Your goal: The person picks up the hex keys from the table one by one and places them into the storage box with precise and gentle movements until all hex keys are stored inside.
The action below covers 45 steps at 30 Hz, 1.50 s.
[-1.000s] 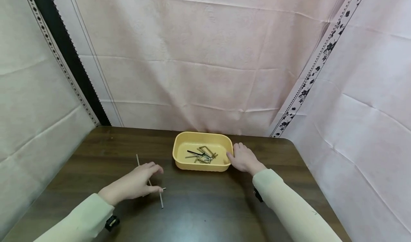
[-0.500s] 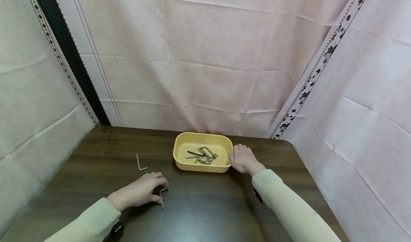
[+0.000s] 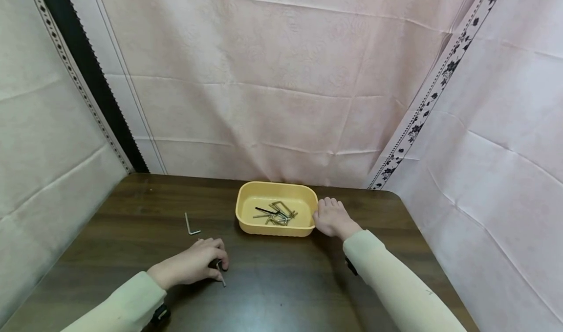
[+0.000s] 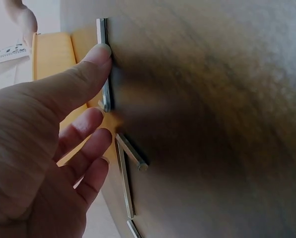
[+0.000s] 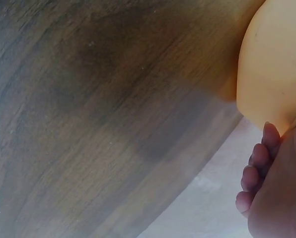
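Observation:
My left hand is low over the table, left of centre, pinching a silver hex key between thumb and index finger. The thumb presses on its long leg, and the other fingers are bent beside it. Another hex key lies close under this hand in the left wrist view. Beyond the hand, an L-shaped hex key lies on the wood. My right hand grips the right end of a yellow tray, its fingers bent along the outer wall. Several hex keys, one black, are heaped inside the tray.
The dark wooden table ends at pale hanging cloth behind the tray. More cloth stands on the left and right sides. Black wrist cameras sit under both sleeves.
My left hand has moved slightly right and down and closed onto the nearest hex key, uncovering the one farther left. The right thumb has drawn back to the tray's rim; the tray stays put.

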{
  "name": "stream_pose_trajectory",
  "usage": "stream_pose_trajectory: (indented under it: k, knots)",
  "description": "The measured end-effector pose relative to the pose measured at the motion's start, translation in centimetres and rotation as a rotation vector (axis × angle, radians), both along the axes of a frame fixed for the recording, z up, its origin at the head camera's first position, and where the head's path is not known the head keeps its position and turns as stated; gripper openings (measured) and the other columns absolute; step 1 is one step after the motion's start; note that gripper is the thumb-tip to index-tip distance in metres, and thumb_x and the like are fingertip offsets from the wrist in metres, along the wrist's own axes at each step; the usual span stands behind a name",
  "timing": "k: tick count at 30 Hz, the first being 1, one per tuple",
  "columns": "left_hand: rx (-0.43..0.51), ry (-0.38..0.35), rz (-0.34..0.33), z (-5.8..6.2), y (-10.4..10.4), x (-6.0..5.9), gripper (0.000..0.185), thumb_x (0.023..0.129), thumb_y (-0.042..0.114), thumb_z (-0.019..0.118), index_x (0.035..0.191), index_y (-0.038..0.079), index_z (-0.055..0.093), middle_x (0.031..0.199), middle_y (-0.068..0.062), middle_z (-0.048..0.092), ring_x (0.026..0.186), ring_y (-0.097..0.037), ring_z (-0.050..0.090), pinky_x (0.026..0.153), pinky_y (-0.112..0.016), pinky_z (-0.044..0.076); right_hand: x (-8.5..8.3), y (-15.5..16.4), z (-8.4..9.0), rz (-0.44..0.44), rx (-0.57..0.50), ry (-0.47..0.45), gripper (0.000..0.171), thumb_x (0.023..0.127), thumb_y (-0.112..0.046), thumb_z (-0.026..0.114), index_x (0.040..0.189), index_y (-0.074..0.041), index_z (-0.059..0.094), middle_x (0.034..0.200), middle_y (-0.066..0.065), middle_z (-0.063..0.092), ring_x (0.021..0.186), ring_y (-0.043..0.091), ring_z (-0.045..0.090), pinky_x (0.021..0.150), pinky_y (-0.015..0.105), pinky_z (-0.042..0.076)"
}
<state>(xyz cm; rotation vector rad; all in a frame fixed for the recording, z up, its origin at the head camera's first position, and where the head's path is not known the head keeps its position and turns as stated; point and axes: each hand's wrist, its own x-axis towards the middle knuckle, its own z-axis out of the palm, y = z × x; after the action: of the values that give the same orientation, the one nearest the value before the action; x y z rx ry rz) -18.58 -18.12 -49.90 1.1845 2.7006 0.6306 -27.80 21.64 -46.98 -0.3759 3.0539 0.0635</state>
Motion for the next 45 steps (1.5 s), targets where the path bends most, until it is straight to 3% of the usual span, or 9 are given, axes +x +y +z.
stream_pose_trajectory:
  k: [10, 16, 30, 37, 45]
  knots:
    - [0.042, 0.014, -0.018, -0.2, 0.0, -0.8, 0.016, 0.079, 0.029, 0.078, 0.076, 0.034, 0.063, 0.097, 0.013, 0.047, 0.09, -0.01, 0.043, 0.078, -0.038, 0.031, -0.2, 0.1, 0.5, -0.01, -0.006, -0.021, 0.032, 0.102, -0.03, 0.031, 0.11, -0.005, 0.048, 0.107, 0.011, 0.045, 0.102, 0.03, 0.041, 0.09, 0.045, 0.032]
    - [0.059, 0.05, -0.032, -0.3, 0.6, -0.9, 0.018, 0.085, 0.026, 0.074, 0.074, 0.03, 0.06, 0.094, 0.013, 0.047, 0.087, -0.008, 0.042, 0.077, -0.035, 0.035, -0.5, 0.1, 0.7, -0.007, -0.013, -0.019, 0.029, 0.102, -0.029, 0.031, 0.107, -0.006, 0.048, 0.104, 0.01, 0.045, 0.099, 0.029, 0.041, 0.088, 0.045, 0.032]
    - [0.145, 0.148, 0.07, 0.0, 0.5, -1.4, 0.013, 0.093, 0.023, 0.065, 0.084, 0.027, 0.056, 0.083, 0.019, 0.049, 0.084, -0.006, 0.046, 0.076, -0.034, 0.04, -0.9, 0.3, 0.8, -0.014, -0.016, -0.022, 0.032, 0.102, -0.029, 0.031, 0.112, -0.004, 0.048, 0.107, 0.011, 0.046, 0.101, 0.03, 0.042, 0.09, 0.045, 0.033]
    - [0.133, 0.129, 0.073, -0.1, 0.4, -1.4, 0.009, 0.093, 0.023, 0.065, 0.087, 0.028, 0.061, 0.085, 0.022, 0.053, 0.086, -0.006, 0.05, 0.078, -0.035, 0.042, -0.4, 0.2, 0.1, -0.007, -0.021, -0.028, 0.036, 0.102, -0.028, 0.032, 0.12, -0.001, 0.047, 0.112, 0.013, 0.047, 0.104, 0.031, 0.042, 0.092, 0.048, 0.033]
    - [0.15, 0.155, 0.042, 0.2, 0.3, -1.4, 0.008, 0.094, 0.023, 0.064, 0.095, 0.021, 0.071, 0.091, 0.021, 0.057, 0.088, -0.004, 0.053, 0.079, -0.035, 0.045, 0.1, -0.2, 0.1, 0.001, -0.025, -0.027, 0.037, 0.101, -0.027, 0.033, 0.12, 0.001, 0.048, 0.118, 0.017, 0.048, 0.113, 0.035, 0.043, 0.097, 0.05, 0.031]
